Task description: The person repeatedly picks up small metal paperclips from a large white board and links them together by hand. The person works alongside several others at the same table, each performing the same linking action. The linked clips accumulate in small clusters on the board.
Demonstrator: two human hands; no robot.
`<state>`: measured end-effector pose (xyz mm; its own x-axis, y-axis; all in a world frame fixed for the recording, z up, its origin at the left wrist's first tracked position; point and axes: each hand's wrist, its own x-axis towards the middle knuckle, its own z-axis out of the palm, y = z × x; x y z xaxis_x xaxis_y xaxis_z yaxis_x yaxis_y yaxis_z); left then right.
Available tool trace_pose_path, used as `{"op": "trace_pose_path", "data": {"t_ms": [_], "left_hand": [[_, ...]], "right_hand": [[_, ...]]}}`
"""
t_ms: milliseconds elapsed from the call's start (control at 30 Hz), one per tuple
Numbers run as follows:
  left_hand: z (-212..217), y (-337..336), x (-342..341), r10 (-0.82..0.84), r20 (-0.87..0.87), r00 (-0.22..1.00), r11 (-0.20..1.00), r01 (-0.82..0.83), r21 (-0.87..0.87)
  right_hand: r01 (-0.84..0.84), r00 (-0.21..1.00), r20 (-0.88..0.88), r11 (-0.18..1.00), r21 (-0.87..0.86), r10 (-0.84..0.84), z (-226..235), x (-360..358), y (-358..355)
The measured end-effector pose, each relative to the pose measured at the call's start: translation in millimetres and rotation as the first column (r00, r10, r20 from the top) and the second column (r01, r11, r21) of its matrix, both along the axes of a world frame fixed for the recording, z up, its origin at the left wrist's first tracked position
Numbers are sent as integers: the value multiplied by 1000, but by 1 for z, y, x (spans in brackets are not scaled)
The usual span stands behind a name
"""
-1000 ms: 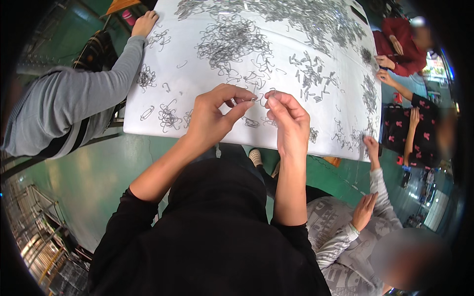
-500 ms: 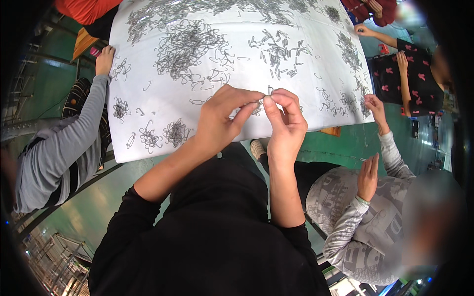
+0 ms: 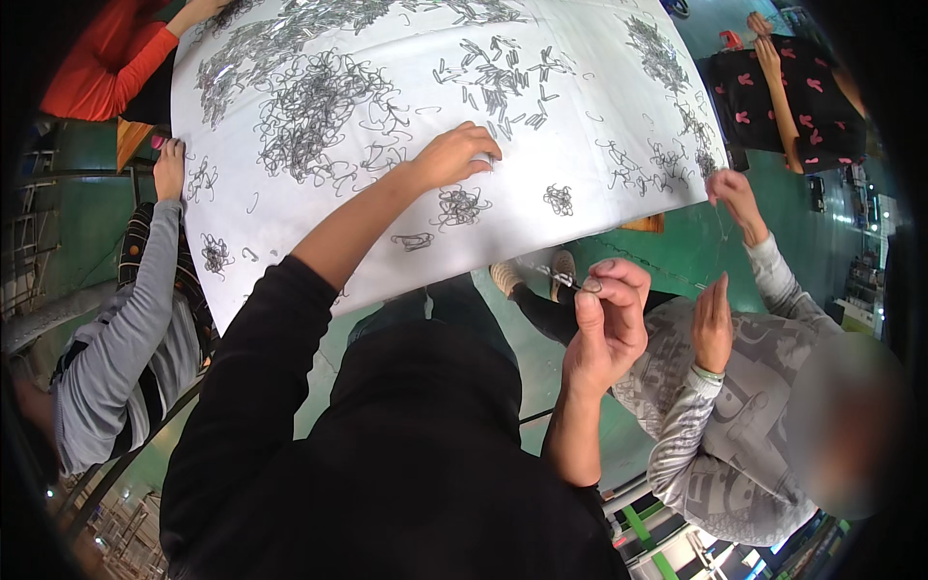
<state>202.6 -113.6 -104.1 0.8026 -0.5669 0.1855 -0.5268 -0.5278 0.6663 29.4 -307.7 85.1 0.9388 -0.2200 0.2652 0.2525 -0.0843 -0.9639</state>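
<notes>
Many metal pieces (image 3: pixel 499 83) lie just beyond left hand (image 3: pixel 452 157) (nearer one; cannot tell what fingers hold), toward table's (image 3: pixel 570 145) far edge; right hand (image 3: pixel 609 333), off near edge, pinches slender piece (image 3: pixel 549 272) slanting leftward.

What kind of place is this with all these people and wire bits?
Probably a workshop or small factory: piles of bent wire hooks lie on a big white table, and several people are around it.

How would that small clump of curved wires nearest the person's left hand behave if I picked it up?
The clump of curved wires might come up tangled, since they overlap. It is likely light, as they look thin. Pushed, it would probably catch rather than roll, with loops sticking out.
</notes>
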Motion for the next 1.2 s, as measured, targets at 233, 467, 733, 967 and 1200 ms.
{"op": "trace_pose_path", "data": {"t_ms": [233, 467, 733, 967, 1200], "left_hand": [[-24, -15, 9, -94, 237, 967, 978, 45, 204], [-1, -29, -30, 310, 25, 950, 946, -311, 87], [116, 9, -177, 41, -697, 715, 757, -478, -446], [170, 40, -246, 117, -664, 738, 762, -495, -416], [165, 54, -263, 267, -609, 747, 716, -577, -394]], "right_hand": [[54, 994, -98, 998, 10, -53, -13, -40, -3], [28, 987, -155, 999, -39, -33, -30, -77, 20], [14, 991, -129, 996, -88, -26, -56, -98, 61], [-27, 996, -92, 993, -118, 17, -58, -114, 84], [-114, 993, -23, 975, -189, 112, -63, -118, 103]]}}
